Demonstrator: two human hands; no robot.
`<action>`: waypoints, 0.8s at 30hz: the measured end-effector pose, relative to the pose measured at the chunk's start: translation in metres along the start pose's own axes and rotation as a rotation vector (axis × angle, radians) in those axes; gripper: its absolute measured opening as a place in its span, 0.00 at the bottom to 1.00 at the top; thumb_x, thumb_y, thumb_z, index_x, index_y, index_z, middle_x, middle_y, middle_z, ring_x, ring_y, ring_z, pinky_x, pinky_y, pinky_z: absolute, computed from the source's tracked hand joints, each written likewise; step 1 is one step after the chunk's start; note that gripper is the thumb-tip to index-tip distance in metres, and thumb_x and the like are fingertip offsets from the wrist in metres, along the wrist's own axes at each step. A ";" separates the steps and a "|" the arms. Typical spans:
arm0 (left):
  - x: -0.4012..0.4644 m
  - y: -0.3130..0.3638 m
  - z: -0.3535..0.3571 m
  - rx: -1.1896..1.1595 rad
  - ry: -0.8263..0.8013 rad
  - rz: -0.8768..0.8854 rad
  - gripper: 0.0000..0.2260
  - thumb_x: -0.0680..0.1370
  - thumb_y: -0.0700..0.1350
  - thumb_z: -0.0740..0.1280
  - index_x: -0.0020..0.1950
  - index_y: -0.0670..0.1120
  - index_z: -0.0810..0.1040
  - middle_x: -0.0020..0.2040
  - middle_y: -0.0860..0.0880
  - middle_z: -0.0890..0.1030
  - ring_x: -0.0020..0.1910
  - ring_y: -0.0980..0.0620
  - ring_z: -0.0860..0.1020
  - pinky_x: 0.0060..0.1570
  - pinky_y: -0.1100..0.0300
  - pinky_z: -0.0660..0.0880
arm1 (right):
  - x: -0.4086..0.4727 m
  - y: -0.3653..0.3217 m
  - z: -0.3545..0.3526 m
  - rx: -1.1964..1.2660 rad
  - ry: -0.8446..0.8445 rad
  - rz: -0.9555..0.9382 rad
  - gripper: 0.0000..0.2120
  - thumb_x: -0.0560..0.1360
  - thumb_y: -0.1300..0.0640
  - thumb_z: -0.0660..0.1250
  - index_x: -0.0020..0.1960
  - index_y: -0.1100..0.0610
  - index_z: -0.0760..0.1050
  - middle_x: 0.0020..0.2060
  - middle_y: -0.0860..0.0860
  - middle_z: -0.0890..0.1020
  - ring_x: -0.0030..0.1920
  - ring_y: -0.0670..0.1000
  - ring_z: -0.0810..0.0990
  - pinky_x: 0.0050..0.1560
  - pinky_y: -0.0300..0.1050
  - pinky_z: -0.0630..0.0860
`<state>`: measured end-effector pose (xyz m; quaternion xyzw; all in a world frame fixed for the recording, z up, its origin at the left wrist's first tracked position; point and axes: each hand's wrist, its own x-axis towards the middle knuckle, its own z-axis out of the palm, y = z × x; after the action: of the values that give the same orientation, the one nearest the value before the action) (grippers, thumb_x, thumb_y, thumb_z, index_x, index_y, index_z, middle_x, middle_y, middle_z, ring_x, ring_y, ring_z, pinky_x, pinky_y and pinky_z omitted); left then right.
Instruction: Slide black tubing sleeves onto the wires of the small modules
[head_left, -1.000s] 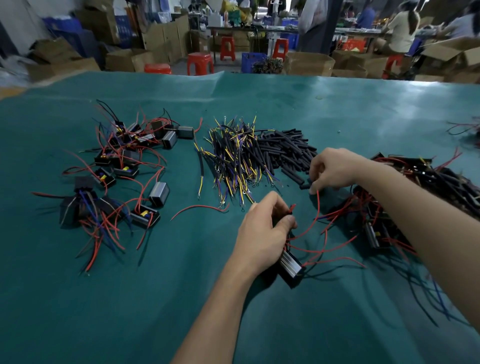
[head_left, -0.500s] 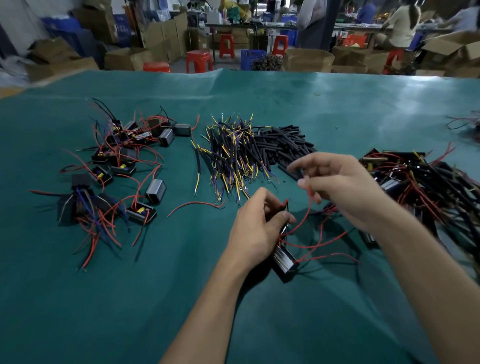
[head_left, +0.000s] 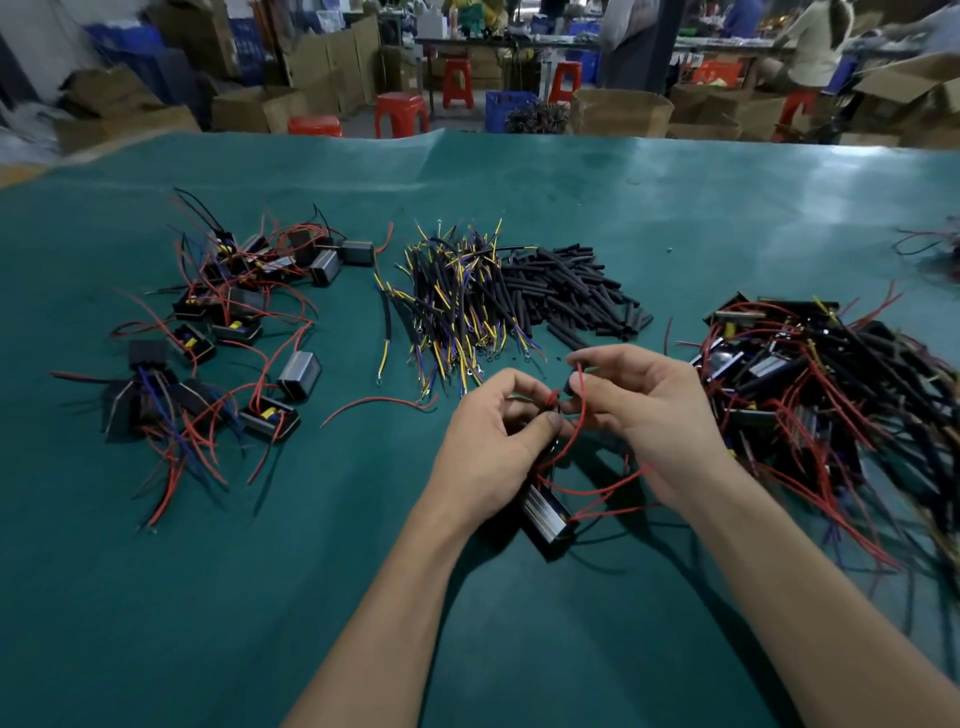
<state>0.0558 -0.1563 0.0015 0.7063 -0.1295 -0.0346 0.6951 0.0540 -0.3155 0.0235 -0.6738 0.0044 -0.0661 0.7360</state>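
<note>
a teal-covered table (head_left: 519, 171) carries a tangle of red-wired modules (head_left: 223, 332) left of the left hand (head_left: 493, 441), yellow-tipped sleeved wires (head_left: 457, 306) and loose black tubing sleeves (head_left: 576, 291) beyond it, more modules (head_left: 810, 395) right of the right hand (head_left: 644, 415).

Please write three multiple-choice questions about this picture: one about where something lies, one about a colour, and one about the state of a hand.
1. Where does the pile of loose black sleeves lie?
A. beyond the hands, mid-table
B. on a red stool
C. at the table's near edge

2. What colour are the wires of the held module?
A. white
B. red
C. green

3. What is the right hand doing?
A. lying flat on the table
B. hanging idle
C. pinching a short black sleeve near the wire ends

Answers: 1 A, the pile sits past the fingers; 2 B, red loops run from the module; 3 C, thumb and fingers close on the sleeve, facing the left hand, which holds the wires.
</note>
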 end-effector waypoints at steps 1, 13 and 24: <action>0.000 0.000 0.000 0.010 -0.006 0.003 0.07 0.79 0.33 0.69 0.49 0.45 0.75 0.39 0.48 0.86 0.36 0.53 0.82 0.39 0.60 0.79 | 0.000 0.000 0.000 -0.005 -0.005 0.003 0.08 0.75 0.68 0.73 0.47 0.57 0.85 0.39 0.58 0.83 0.40 0.55 0.82 0.42 0.51 0.85; 0.001 0.000 -0.001 0.019 -0.015 -0.039 0.09 0.78 0.36 0.69 0.50 0.47 0.70 0.39 0.48 0.87 0.34 0.52 0.82 0.37 0.60 0.77 | 0.001 0.002 0.002 -0.058 -0.020 -0.049 0.08 0.74 0.67 0.75 0.48 0.56 0.85 0.38 0.54 0.85 0.37 0.50 0.82 0.39 0.40 0.81; 0.000 0.003 -0.001 -0.019 -0.015 -0.046 0.09 0.80 0.33 0.66 0.49 0.46 0.71 0.33 0.49 0.83 0.30 0.55 0.76 0.34 0.62 0.72 | 0.002 0.004 0.000 -0.060 0.004 -0.024 0.07 0.72 0.68 0.75 0.45 0.58 0.85 0.34 0.55 0.85 0.32 0.49 0.82 0.35 0.38 0.78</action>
<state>0.0553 -0.1552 0.0040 0.7023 -0.1179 -0.0571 0.6997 0.0566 -0.3150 0.0202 -0.6956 -0.0002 -0.0759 0.7144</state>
